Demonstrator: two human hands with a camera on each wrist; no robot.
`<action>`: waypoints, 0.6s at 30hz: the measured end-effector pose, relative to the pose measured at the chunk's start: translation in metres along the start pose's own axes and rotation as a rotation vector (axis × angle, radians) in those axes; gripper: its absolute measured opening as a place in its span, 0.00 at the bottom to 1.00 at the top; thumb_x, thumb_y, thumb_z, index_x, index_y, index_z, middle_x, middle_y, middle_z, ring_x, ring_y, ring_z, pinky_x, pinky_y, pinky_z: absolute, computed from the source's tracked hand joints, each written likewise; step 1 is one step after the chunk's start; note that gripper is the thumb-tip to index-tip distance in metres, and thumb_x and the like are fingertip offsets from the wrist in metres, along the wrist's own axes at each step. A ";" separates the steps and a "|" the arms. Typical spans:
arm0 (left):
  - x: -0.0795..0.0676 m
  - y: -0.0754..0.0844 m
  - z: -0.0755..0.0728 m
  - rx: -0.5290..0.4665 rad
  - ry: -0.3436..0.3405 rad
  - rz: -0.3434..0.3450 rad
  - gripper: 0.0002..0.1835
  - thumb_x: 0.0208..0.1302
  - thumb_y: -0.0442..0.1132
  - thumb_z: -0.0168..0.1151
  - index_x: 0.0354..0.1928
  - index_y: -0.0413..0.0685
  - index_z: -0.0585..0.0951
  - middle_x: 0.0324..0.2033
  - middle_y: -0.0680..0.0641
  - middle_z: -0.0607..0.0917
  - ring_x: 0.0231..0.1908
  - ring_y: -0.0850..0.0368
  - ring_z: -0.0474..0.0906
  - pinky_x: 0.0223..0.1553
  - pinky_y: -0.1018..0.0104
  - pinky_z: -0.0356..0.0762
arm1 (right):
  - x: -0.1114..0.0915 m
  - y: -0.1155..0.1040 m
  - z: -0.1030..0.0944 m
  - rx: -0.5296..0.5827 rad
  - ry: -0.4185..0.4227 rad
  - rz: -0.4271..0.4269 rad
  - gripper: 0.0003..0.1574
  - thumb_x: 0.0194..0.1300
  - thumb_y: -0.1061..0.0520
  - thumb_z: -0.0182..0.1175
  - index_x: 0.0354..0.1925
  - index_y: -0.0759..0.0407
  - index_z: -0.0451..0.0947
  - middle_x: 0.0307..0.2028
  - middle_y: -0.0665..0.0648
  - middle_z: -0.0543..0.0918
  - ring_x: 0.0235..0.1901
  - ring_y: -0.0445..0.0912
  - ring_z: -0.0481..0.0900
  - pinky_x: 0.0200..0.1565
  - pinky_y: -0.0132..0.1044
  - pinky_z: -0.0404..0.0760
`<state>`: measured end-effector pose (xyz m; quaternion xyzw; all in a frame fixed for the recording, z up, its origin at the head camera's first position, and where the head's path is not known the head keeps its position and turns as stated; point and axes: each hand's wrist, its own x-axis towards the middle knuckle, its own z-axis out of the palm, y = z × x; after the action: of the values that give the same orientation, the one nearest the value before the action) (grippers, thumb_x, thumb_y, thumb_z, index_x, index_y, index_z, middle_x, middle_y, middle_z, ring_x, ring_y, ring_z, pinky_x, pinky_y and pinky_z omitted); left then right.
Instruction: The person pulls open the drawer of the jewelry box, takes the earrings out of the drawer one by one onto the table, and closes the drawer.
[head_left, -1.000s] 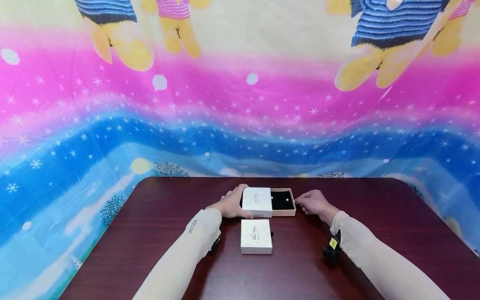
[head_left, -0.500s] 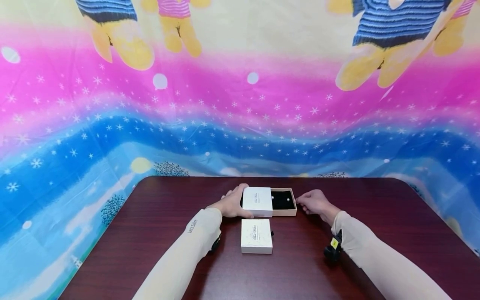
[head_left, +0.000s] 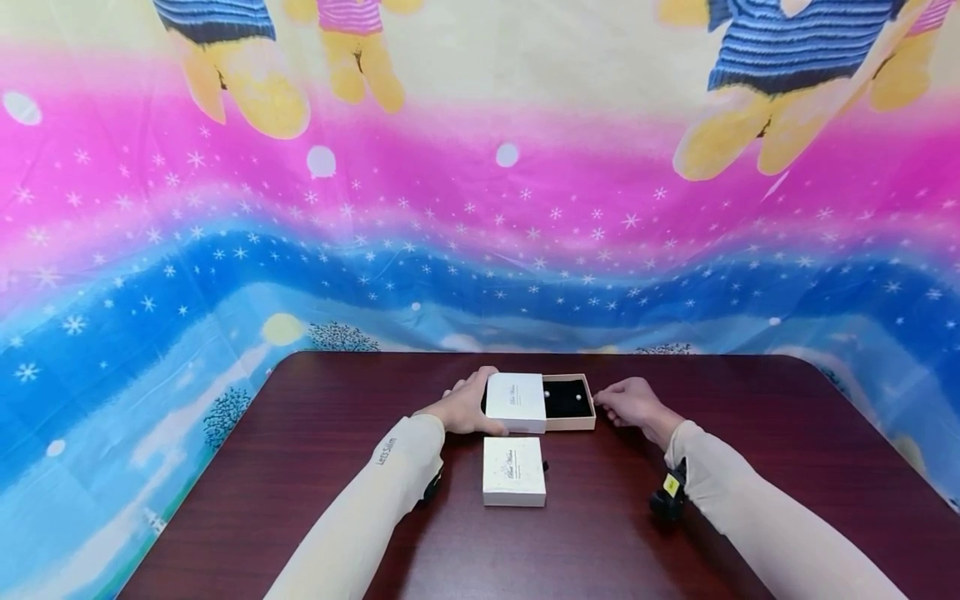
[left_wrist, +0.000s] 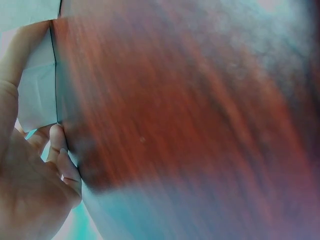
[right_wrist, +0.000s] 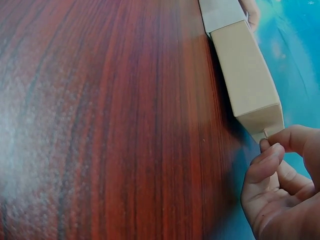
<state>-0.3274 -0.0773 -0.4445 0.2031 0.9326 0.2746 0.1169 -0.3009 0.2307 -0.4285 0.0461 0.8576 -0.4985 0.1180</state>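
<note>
A white slide-out jewelry box lies near the far edge of the table in the head view. My left hand (head_left: 467,404) grips its white sleeve (head_left: 516,402) from the left, thumb along the near side and fingers behind. The drawer (head_left: 570,425) sticks out of the sleeve to the right. On its black pad (head_left: 562,399) sit two small pearl-like studs. My right hand (head_left: 632,402) pinches a small pull tab (right_wrist: 265,133) at the drawer's end between thumb and forefinger, as the right wrist view shows. The left wrist view has the left hand (left_wrist: 35,175) around the sleeve's end (left_wrist: 39,95).
A second white box (head_left: 513,472) with printed lettering lies just in front of the first, a small black tab at its right side. Both lie on a dark red wooden table (head_left: 360,533). Behind hangs a colourful patterned cloth (head_left: 480,217).
The drawer has slid very slightly further right out of the sleeve, with the right hand moving along. The left hand keeps its grip on the sleeve.
</note>
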 end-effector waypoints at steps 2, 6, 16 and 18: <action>0.001 -0.001 0.000 -0.005 0.000 0.001 0.59 0.50 0.56 0.79 0.78 0.53 0.52 0.63 0.47 0.73 0.59 0.47 0.67 0.61 0.45 0.62 | 0.001 0.000 0.000 0.000 0.001 0.002 0.15 0.72 0.59 0.56 0.42 0.72 0.81 0.19 0.48 0.73 0.23 0.39 0.72 0.29 0.31 0.77; 0.001 -0.001 0.001 -0.009 -0.001 0.002 0.59 0.50 0.56 0.79 0.78 0.53 0.52 0.64 0.47 0.73 0.59 0.47 0.67 0.62 0.45 0.62 | 0.001 0.001 -0.001 -0.003 0.000 -0.002 0.15 0.72 0.59 0.56 0.43 0.72 0.81 0.19 0.48 0.73 0.22 0.39 0.72 0.29 0.31 0.77; 0.001 -0.002 0.001 -0.011 -0.002 0.005 0.60 0.49 0.56 0.80 0.78 0.52 0.52 0.63 0.47 0.73 0.58 0.47 0.67 0.61 0.46 0.62 | 0.003 0.006 -0.004 0.001 0.011 0.009 0.15 0.71 0.59 0.56 0.42 0.71 0.81 0.18 0.48 0.73 0.22 0.39 0.72 0.28 0.32 0.77; 0.001 -0.002 0.000 -0.013 -0.004 0.004 0.60 0.49 0.56 0.80 0.78 0.52 0.52 0.63 0.46 0.73 0.58 0.47 0.67 0.61 0.46 0.62 | 0.003 0.007 -0.005 0.006 0.016 0.010 0.14 0.71 0.59 0.56 0.42 0.71 0.81 0.18 0.48 0.73 0.21 0.38 0.72 0.28 0.31 0.77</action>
<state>-0.3288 -0.0782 -0.4458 0.2045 0.9302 0.2805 0.1194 -0.3031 0.2384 -0.4333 0.0546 0.8568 -0.5000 0.1135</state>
